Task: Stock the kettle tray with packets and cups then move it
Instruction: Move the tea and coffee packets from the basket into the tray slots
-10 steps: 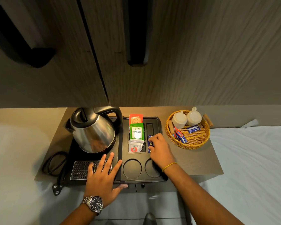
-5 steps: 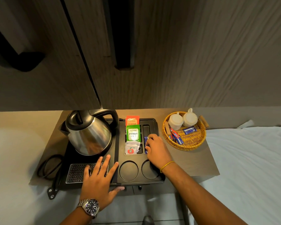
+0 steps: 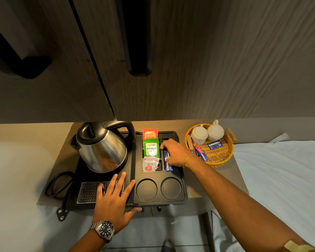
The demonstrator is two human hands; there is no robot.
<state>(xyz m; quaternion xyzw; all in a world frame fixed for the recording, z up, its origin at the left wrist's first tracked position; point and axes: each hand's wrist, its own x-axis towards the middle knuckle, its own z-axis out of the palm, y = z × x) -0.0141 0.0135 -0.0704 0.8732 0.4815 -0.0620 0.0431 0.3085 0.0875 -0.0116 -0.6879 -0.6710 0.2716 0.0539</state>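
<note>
A black kettle tray lies on a brown side table, with a steel kettle on its left half. Upright in the tray's slots stand an orange packet, a green packet and a white packet. Blue stick packets lie in the narrow right slot, and my right hand curls over them, thumb touching. Both round cup recesses hold nothing. My left hand rests flat on the tray's front with its fingers spread. Two white cups sit upside down in a wicker basket.
The basket stands right of the tray and also holds blue sachets and red-blue sticks. The kettle's black cord loops off the table's left edge. A white bed sheet lies to the right. A wood-panelled wall rises directly behind.
My right hand has slid toward the back of the narrow slot, uncovering the blue stick packets' near end. The left hand stays flat on the tray.
</note>
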